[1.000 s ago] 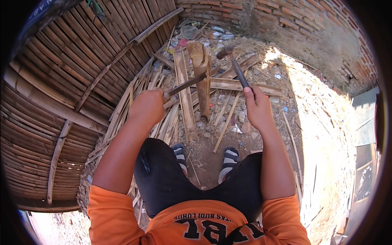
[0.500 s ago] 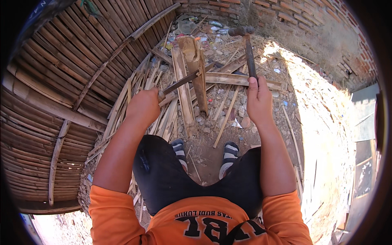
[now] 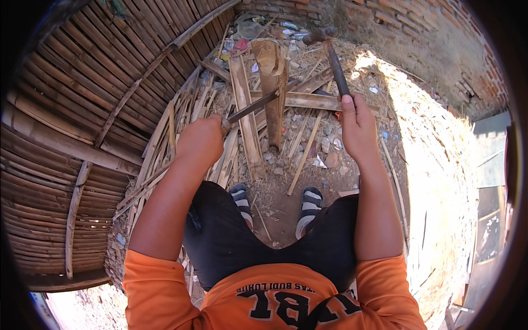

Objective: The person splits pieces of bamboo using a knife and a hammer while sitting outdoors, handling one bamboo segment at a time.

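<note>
My left hand (image 3: 199, 142) is closed around the handle of a machete (image 3: 253, 106). Its dark blade runs across a split bamboo piece (image 3: 269, 82), its tip at a crack along the right side; how deep it sits I cannot tell. That piece stands nearly upright, its broad cut end toward me. A long flat strip (image 3: 246, 115) lies left of it, partly under the blade. To the right, my right hand (image 3: 358, 126) grips a hammer (image 3: 337, 71) by its lower handle. The hammer's head is raised, beyond and right of the bamboo.
Many thin split strips (image 3: 159, 137) lie heaped along a slatted bamboo wall (image 3: 66, 126) at left. A board (image 3: 308, 101) crosses the rubble behind the bamboo piece. A brick wall (image 3: 407, 33) closes off the back right. My sandalled feet (image 3: 311, 201) rest on dirt.
My left hand and the machete have moved slightly right, and the bamboo piece has shifted right and stands straighter. The hammer leans more to the left; my right hand has moved a little right.
</note>
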`<state>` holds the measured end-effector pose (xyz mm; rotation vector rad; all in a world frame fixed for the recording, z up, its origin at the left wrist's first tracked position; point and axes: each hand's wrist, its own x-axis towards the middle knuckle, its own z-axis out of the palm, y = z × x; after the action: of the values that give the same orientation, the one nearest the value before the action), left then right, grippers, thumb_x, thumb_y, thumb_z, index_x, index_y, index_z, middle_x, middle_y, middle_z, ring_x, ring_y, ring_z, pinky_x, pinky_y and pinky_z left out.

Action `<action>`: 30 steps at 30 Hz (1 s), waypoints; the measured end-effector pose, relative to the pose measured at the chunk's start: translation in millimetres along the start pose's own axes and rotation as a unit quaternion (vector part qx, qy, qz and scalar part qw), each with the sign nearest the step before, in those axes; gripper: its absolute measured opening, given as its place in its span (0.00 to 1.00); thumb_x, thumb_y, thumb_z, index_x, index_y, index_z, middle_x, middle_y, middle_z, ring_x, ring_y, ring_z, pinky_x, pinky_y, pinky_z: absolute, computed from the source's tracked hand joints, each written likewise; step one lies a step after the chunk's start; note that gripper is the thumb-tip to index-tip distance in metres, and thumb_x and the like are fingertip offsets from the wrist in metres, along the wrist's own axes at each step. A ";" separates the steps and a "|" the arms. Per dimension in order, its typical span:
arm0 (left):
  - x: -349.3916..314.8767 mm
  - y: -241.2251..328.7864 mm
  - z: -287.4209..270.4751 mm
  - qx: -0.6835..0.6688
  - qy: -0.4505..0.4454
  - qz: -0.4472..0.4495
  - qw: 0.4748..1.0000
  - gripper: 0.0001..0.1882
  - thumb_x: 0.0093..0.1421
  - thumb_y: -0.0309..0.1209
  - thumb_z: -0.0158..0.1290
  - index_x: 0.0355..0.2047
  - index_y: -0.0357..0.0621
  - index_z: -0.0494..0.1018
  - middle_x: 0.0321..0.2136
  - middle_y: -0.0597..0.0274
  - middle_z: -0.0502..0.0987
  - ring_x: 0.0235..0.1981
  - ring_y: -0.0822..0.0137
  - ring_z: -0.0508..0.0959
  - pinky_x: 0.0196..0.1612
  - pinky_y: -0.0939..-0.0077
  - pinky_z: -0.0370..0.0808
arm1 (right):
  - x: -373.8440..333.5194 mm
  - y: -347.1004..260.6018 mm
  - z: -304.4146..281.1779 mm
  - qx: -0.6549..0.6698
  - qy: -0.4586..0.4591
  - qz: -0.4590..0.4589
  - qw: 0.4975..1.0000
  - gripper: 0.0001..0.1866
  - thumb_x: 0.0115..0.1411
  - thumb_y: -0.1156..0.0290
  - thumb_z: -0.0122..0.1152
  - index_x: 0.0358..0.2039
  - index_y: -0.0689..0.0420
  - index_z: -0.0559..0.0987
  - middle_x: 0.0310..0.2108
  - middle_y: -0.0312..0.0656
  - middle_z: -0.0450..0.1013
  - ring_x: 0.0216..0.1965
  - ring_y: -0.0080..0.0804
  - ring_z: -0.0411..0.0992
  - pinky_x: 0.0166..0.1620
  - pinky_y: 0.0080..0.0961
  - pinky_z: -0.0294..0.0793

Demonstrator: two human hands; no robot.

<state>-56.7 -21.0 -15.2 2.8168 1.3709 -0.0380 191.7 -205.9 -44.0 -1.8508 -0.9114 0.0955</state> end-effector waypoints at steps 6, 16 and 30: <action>7.9 -8.8 -1.8 0.005 0.006 -0.002 1.000 0.10 0.59 0.28 0.56 0.41 0.40 0.77 0.35 0.42 0.82 0.39 0.42 0.83 0.45 0.49 0.80 | -3.1 20.7 17.2 -0.116 -0.128 0.034 0.984 0.22 0.74 0.52 0.50 0.43 0.62 0.76 0.23 0.51 0.74 0.28 0.46 0.77 0.36 0.41 0.73; 8.2 -7.2 -7.6 -0.076 -0.028 0.011 0.997 0.18 0.59 0.40 0.64 0.40 0.40 0.76 0.33 0.43 0.82 0.40 0.41 0.82 0.44 0.48 0.79 | -4.7 10.4 16.3 -0.031 -0.061 0.022 0.997 0.22 0.73 0.52 0.51 0.45 0.61 0.78 0.22 0.46 0.72 0.25 0.38 0.73 0.32 0.36 0.70; 15.1 -14.9 -5.4 -0.020 -0.030 0.037 0.999 0.11 0.58 0.24 0.54 0.41 0.37 0.76 0.35 0.40 0.82 0.40 0.41 0.83 0.45 0.48 0.79 | 3.1 32.6 24.2 -0.116 -0.097 0.002 0.989 0.23 0.75 0.51 0.46 0.40 0.61 0.74 0.24 0.49 0.73 0.28 0.47 0.75 0.35 0.41 0.72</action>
<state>-59.1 0.2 -10.1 2.8066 1.2399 -0.0935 200.7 -191.7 -81.2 -2.0851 -1.0910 0.1802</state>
